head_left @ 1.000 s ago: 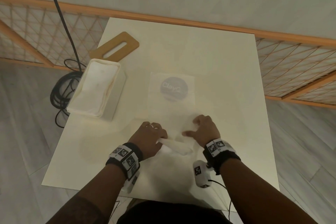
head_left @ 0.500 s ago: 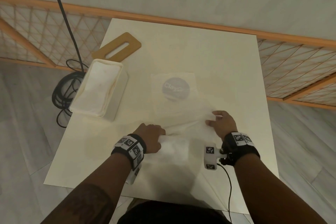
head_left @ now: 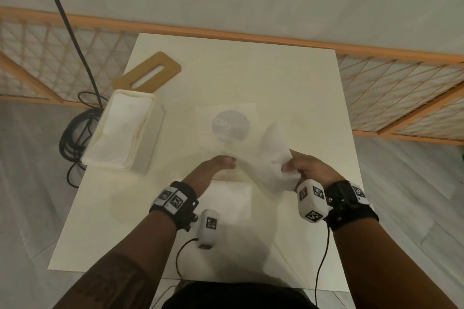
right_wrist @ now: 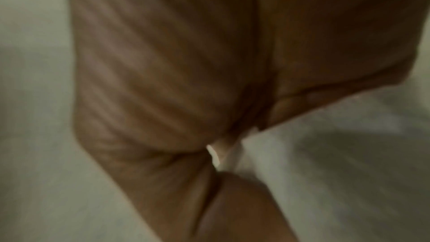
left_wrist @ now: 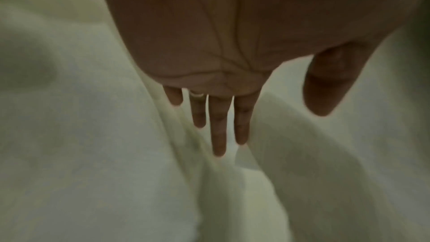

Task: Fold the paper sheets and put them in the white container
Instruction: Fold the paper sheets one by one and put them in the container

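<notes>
Grey floor and orange lattice railing (head_left: 401, 98) surrounding a cream bench (head_left: 251, 70), white container (head_left: 120, 138) sitting at its left edge, left hand (head_left: 213, 168) lying flat, fingers straight, on paper sheets (head_left: 228, 198), right hand (head_left: 308, 170) pinching a lifted sheet (head_left: 273, 158) in its grip.

Your head view's warm and dim, edges bowed by the wide lens; both wrist views are murky, smeared with blur, nothing sharp up close.
</notes>
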Action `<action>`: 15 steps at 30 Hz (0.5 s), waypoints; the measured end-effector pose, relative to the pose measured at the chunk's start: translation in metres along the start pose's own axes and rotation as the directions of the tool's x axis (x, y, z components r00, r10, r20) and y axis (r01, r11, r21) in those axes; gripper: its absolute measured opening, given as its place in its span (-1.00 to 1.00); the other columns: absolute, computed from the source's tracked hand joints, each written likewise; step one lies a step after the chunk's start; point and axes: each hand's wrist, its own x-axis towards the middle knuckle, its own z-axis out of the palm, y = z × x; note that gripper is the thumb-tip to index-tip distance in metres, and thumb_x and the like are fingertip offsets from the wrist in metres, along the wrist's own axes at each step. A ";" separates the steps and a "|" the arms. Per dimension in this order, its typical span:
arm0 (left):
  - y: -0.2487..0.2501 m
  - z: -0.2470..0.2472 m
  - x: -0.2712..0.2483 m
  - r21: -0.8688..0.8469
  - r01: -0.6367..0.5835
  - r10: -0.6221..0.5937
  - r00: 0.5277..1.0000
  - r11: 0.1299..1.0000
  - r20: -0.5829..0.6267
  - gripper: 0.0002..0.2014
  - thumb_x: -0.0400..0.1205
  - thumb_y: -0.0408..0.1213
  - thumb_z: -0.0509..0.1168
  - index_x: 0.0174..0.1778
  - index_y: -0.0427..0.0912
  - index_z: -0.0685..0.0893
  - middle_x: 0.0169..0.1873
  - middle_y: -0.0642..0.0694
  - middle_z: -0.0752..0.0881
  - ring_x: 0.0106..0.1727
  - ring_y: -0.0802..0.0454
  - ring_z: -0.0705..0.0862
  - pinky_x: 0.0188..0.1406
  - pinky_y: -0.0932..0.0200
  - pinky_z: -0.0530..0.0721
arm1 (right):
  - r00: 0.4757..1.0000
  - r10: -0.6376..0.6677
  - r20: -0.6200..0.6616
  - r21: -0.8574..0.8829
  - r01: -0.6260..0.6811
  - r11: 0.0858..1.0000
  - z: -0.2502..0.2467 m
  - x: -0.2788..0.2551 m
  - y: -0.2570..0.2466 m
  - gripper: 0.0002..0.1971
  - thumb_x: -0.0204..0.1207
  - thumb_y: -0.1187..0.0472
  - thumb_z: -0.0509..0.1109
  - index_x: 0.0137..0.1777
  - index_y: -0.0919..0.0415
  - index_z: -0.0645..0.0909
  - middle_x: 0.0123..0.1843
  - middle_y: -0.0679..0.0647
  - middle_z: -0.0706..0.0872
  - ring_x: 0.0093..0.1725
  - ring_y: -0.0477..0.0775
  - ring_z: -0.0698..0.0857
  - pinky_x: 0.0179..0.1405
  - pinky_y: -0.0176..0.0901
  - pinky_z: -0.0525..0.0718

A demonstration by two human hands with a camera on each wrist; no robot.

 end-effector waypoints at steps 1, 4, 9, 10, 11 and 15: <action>0.005 0.001 -0.001 -0.142 0.027 -0.023 0.999 0.989 0.032 -0.33 0.54 0.37 0.19 0.31 -0.10 0.71 0.32 -0.02 0.77 0.49 0.09 0.56 0.65 -0.13 0.22 | 1.000 -0.008 0.024 0.012 0.008 1.000 0.002 -0.001 -0.001 -0.52 0.40 0.45 0.27 0.31 0.24 0.71 0.17 0.30 0.75 0.10 0.31 0.73 0.17 0.13 0.59; 0.015 0.003 -0.005 -0.372 0.082 -0.035 0.991 0.925 0.133 -0.12 0.53 0.48 -0.01 0.46 -0.16 0.62 0.28 -0.21 0.78 0.44 -0.05 0.66 0.63 -0.13 0.26 | 0.997 -0.029 0.071 0.044 0.026 0.999 0.012 -0.003 -0.001 -0.57 0.33 0.43 0.28 0.19 0.25 0.74 0.05 0.24 0.76 0.02 0.23 0.72 0.07 0.05 0.61; 0.016 -0.005 -0.011 -0.557 -0.078 0.068 0.997 0.827 -0.039 -0.08 0.25 0.19 0.69 0.42 -0.29 0.62 0.25 -0.27 0.78 0.28 -0.22 0.75 0.28 -0.16 0.73 | 0.999 0.006 0.039 0.055 -0.008 0.998 0.011 0.003 0.001 -0.43 0.36 0.44 0.35 0.44 0.34 0.61 0.30 0.37 0.71 0.21 0.41 0.70 0.25 0.23 0.65; 0.015 -0.010 -0.012 -0.616 -0.095 0.067 0.995 0.782 -0.070 -0.07 0.24 0.14 0.71 0.45 -0.27 0.61 0.33 -0.25 0.74 0.37 -0.23 0.70 0.28 -0.16 0.73 | 1.000 0.014 0.016 0.041 -0.014 0.999 0.010 0.005 0.002 -0.41 0.37 0.44 0.37 0.48 0.34 0.59 0.36 0.39 0.69 0.27 0.46 0.69 0.31 0.29 0.64; 0.013 -0.016 -0.014 -0.659 -0.100 0.059 0.995 0.745 -0.084 -0.12 0.32 0.14 0.67 0.48 -0.24 0.60 0.38 -0.24 0.71 0.44 -0.26 0.65 0.33 -0.20 0.69 | 1.000 0.019 -0.002 0.025 -0.019 1.000 0.010 0.006 0.003 -0.41 0.39 0.45 0.38 0.49 0.34 0.59 0.41 0.41 0.67 0.32 0.50 0.67 0.37 0.34 0.62; 0.011 -0.028 -0.022 -0.616 -0.041 0.011 0.999 0.786 -0.053 -0.37 0.62 0.15 0.27 0.50 -0.20 0.59 0.39 -0.21 0.72 0.43 -0.23 0.67 0.41 -0.26 0.60 | 0.998 0.030 -0.047 -0.014 -0.031 0.999 0.014 0.013 0.008 -0.54 0.39 0.48 0.40 0.32 0.30 0.73 0.30 0.38 0.75 0.16 0.40 0.78 0.16 0.20 0.78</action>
